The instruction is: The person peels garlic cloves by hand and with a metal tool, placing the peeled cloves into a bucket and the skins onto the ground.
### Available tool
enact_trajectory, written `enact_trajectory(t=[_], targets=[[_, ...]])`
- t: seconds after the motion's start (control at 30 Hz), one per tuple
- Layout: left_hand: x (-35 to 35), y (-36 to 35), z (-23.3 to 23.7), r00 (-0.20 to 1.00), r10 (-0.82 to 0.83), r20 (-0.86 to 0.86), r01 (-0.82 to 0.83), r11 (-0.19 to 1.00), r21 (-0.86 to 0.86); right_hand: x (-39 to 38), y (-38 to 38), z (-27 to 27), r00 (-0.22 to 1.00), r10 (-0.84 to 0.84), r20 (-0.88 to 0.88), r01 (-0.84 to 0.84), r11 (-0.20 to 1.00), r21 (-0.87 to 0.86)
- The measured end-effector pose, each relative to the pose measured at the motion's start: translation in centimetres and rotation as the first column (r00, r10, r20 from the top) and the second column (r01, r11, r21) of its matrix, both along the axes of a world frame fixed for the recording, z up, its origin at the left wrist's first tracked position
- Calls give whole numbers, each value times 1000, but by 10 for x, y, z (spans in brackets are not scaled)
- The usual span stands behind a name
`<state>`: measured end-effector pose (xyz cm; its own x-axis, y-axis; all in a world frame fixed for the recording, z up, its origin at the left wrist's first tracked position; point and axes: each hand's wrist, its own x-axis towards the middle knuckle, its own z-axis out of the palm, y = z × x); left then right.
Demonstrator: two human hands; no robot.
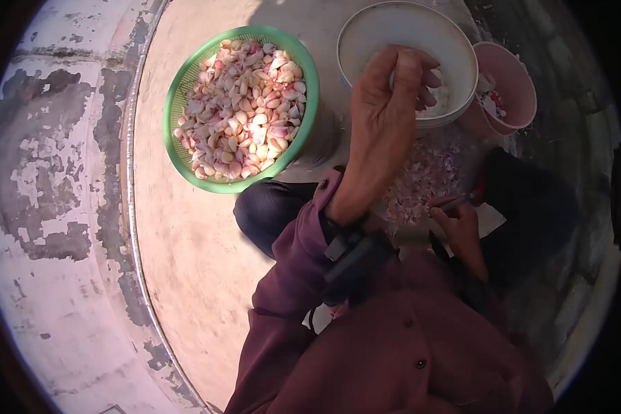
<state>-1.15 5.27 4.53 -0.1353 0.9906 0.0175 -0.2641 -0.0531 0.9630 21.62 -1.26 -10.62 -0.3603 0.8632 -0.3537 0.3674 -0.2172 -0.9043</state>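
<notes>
My left hand is raised over the white bucket, its fingers curled in and the thumb pressed toward them. Whatever it may hold is hidden behind the fingers. Some pale pieces show in the bottom of the bucket, partly covered by the hand. Lower down, near my lap, my right hand is closed around a small knife; shadow hides part of it. Garlic skins lie in a pile on the floor between my legs. A green basket on the left is heaped with unpeeled garlic cloves.
A pink bucket with some skins and small red bits inside stands right of the white one. My bent knees flank the skin pile. On the far left, a peeling painted surface runs along a curved edge.
</notes>
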Motion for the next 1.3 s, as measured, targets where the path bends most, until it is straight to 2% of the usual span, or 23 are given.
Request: enact_trajectory(t=[0.03,0.07,0.17,0.27,0.33,0.4,0.43,0.47,0.57,0.6,0.63,0.67,0.73,0.8,0.87,0.9,0.93,1.0,1.03,1.1,1.13,1.2,1.3], targets=[[1,23,-12,920,135,-368,-74,982,176,0,0,-2,1000,-14,16,15,1000,-19],[0,35,-17,695,306,-651,-77,932,355,-1,1,0,1000,-2,10,2,1000,-11],[-12,36,5,665,291,-688,-96,947,308,-6,4,4,999,26,28,-26,1000,13],[-69,18,6,598,237,-765,-98,970,224,-11,6,4,999,-5,53,7,1000,-28],[-114,-10,11,730,172,-661,-221,975,10,-13,8,0,1000,1,5,-1,999,-46],[-158,-45,19,707,208,-676,-378,919,-113,-16,7,-4,1000,-12,-15,11,998,-60],[-193,-64,7,658,244,-713,-433,897,-93,-17,6,-7,999,-26,-27,24,997,-70],[-211,-85,4,531,244,-812,-477,878,-48,-18,6,-10,999,-22,-32,20,997,-74],[-271,-122,-30,113,47,-992,-606,795,-32,-17,5,-20,999,-2,-43,-3,994,-111],[-257,-121,-34,196,79,-977,-600,798,-55,-16,6,-24,1000,0,-29,-3,993,-120],[-264,-120,-50,77,54,-996,-474,880,11,-19,6,-27,1000,-4,-18,1,992,-127],[-269,-121,-67,-412,-64,-909,-241,970,41,-21,6,-26,1000,-4,-20,1,992,-128],[-245,-97,-68,-40,163,-986,-505,848,160,-22,8,-21,999,-4,35,7,997,-83],[-251,-75,-75,-77,208,-975,-523,824,217,-21,8,-25,1000,-4,10,5,996,-92],[-262,-57,-76,-86,253,-964,-364,892,267,-21,9,-27,1000,-4,-17,2,995,-95],[-254,-46,-69,-24,265,-964,-375,891,254,-22,9,-28,1000,0,-25,-3,995,-100],[-258,-40,-65,-25,268,-963,-374,891,258,-23,9,-28,999,5,-34,-8,994,-106],[-267,-29,-59,86,269,-959,-299,925,233,-27,10,-20,1000,16,-12,-17,995,-99],[-275,-27,-53,121,248,-961,-351,916,192,-27,10,-17,1000,27,10,-26,995,-94],[-272,-26,-33,412,305,-859,-525,850,51,-26,8,-19,1000,21,4,-21,997,-76],[-297,-28,-40,198,321,-926,-484,854,193,-25,8,-20,1000,20,-4,-21,998,-62],[-311,-32,-31,329,426,-843,-491,840,233,-26,7,-19,1000,29,-13,-30,997,-66],[-314,-43,-14,447,570,-690,-559,780,282,-30,6,-12,999,46,-28,-48,996,-75]])
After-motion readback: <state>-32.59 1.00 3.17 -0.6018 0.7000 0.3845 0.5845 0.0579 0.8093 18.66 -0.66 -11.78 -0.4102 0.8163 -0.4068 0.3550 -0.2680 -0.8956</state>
